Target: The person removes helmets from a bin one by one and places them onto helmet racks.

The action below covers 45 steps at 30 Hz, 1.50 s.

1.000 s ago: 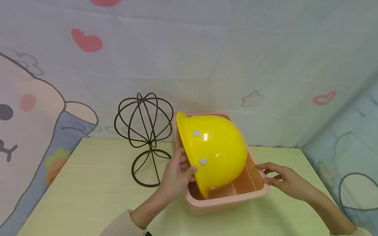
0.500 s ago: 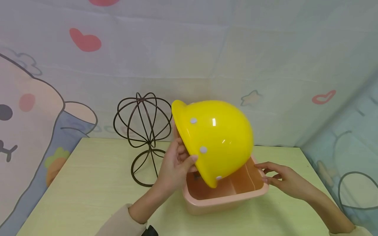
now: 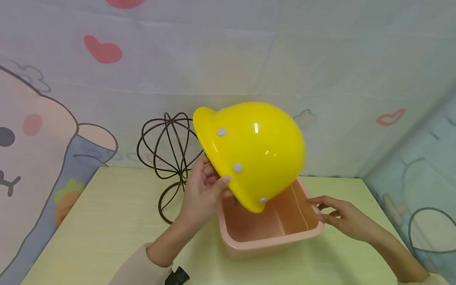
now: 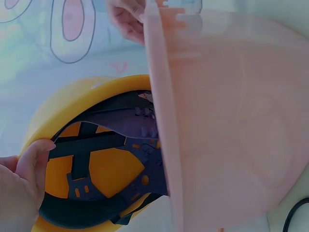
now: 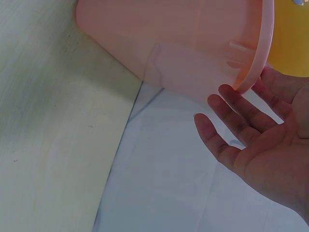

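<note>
A yellow hard hat [image 3: 260, 146] with pale round studs is held tilted above a pink plastic bin [image 3: 270, 240], its brim toward the left. My left hand [image 3: 203, 194] grips the brim, thumb on the outside and fingers under the edge. Inside the hat, the left wrist view shows dark suspension straps [image 4: 87, 145]. At the bin's right side my right hand [image 3: 347, 217] pinches the rim between thumb and fingers. Its other fingers hang loosely beside the bin wall in the right wrist view. The hat hides the far part of the bin.
Left of the bin stands a dark wire stand [image 3: 174, 158] with a round cage top and a ring base, partly behind the left hand and hat. The pale table [image 3: 107, 229] ends at a printed cloth backdrop [image 3: 228, 59] behind and at the right.
My left hand has raised the hard hat up out of the bin and slightly leftward, uncovering more of the bin's inside. My right hand stays on the rim.
</note>
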Each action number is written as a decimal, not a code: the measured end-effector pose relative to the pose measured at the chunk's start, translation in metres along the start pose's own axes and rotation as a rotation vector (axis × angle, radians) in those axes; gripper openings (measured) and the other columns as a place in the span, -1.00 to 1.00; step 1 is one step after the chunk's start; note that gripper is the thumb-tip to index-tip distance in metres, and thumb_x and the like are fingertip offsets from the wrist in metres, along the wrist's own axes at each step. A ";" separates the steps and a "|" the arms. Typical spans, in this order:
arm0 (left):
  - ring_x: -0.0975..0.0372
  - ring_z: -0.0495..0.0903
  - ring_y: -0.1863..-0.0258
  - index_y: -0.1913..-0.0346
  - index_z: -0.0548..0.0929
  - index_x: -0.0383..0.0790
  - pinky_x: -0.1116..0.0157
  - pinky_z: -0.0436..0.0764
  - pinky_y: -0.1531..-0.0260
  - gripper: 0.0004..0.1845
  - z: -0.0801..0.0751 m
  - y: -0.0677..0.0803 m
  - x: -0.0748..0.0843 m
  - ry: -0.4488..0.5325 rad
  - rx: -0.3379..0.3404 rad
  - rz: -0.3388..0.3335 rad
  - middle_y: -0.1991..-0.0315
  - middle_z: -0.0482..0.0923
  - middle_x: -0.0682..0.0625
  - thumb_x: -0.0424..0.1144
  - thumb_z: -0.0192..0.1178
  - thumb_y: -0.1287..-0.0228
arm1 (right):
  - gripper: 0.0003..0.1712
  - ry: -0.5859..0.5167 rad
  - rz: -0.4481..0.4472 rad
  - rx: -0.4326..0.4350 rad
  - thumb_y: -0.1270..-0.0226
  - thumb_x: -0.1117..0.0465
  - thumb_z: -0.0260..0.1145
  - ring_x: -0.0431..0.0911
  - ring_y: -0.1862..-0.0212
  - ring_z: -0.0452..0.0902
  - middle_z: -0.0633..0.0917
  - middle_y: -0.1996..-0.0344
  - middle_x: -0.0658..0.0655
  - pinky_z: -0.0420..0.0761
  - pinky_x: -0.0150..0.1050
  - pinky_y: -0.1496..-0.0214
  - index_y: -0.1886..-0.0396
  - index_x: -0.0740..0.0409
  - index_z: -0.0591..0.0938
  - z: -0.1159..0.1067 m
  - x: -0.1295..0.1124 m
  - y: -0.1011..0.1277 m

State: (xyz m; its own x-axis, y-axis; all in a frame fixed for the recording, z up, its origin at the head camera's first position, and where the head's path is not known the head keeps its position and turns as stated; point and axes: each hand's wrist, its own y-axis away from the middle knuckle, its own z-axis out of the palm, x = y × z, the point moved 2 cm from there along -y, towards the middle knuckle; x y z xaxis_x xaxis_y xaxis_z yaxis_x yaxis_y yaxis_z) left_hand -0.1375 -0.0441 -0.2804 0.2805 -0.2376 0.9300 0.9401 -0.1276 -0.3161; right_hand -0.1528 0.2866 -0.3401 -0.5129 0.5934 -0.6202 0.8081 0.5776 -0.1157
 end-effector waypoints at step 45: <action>0.15 0.62 0.24 -0.09 0.26 -0.35 0.30 0.65 0.37 -0.63 -0.057 0.009 0.034 0.126 0.314 0.156 0.10 0.53 -0.16 -0.60 -0.02 -0.25 | -0.58 0.011 -0.018 0.040 -0.23 0.34 0.23 -0.29 0.09 0.44 0.57 0.01 0.12 0.59 -0.32 0.28 -0.11 0.18 0.48 0.002 0.001 0.005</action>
State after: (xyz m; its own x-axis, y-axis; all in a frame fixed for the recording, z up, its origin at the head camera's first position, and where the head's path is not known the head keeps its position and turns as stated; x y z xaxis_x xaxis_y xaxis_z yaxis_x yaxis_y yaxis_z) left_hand -0.1304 -0.1084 -0.2622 0.4179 -0.3497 0.8385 0.9068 0.2170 -0.3614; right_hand -0.1488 0.2886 -0.3423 -0.5303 0.5896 -0.6093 0.8097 0.5653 -0.1577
